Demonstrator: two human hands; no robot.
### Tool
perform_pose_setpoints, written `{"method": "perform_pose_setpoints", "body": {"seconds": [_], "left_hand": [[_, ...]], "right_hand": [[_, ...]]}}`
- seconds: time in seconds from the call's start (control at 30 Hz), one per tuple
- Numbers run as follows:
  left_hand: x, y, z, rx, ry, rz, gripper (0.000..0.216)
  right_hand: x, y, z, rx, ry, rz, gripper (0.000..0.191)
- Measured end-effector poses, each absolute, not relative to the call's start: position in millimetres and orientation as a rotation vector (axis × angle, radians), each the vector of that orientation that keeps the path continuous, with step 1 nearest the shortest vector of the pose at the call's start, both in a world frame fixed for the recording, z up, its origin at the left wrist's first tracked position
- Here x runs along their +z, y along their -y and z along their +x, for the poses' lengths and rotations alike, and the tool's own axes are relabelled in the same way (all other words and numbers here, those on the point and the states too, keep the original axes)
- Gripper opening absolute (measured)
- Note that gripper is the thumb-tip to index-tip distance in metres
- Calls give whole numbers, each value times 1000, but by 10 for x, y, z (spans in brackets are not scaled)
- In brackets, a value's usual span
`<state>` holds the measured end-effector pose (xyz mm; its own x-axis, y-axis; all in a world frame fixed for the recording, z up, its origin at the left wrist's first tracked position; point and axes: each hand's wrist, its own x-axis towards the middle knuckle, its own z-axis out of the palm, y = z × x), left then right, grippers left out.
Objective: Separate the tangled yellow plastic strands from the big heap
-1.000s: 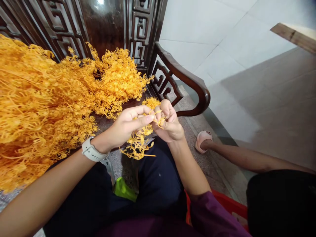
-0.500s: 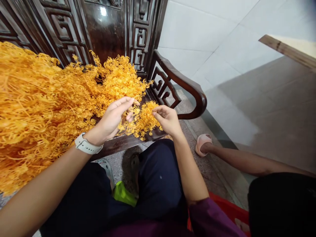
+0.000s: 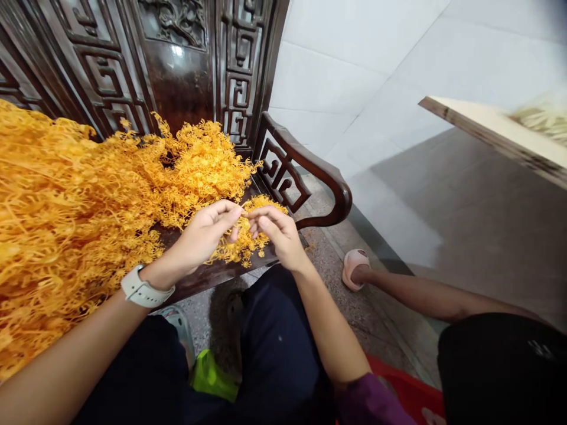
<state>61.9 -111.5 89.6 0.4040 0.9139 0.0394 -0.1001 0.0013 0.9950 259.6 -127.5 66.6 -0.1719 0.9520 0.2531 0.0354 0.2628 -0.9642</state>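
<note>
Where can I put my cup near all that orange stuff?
Bare dark wood shows along the bench's front edge, below the left hand, and beside the armrest. Speckled floor lies open between knee and pink sandal. Orange sprigs crowd the bench's left side.

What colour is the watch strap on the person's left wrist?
The watch strap is a pale grey-white, best seen in the head view.

- Looked like a home room, though that was not certain
- A dark carved wooden bench [image 3: 181, 77] had a fretwork back and curved armrest [image 3: 305, 171]
- White tiles [image 3: 336, 65] lined the wall
- A speckled terrazzo floor [image 3: 336, 277] lay below
</note>
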Motion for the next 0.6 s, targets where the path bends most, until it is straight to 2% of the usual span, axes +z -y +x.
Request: {"method": "perform_pose_setpoints", "body": {"seconds": [0.2, 0.43, 0.6], "left_hand": [[880, 1121, 653, 1014, -763, 1362, 34], [869, 1137, 697, 1022, -789, 1365, 40], [880, 1198, 751, 980, -635, 1171, 37]], "right_hand": [[708, 1326, 2467, 1122, 1386, -964, 30], [703, 1328, 2459, 1453, 1041, -811, 32], [745, 1360, 2404, 1689, 957, -605, 33]]}}
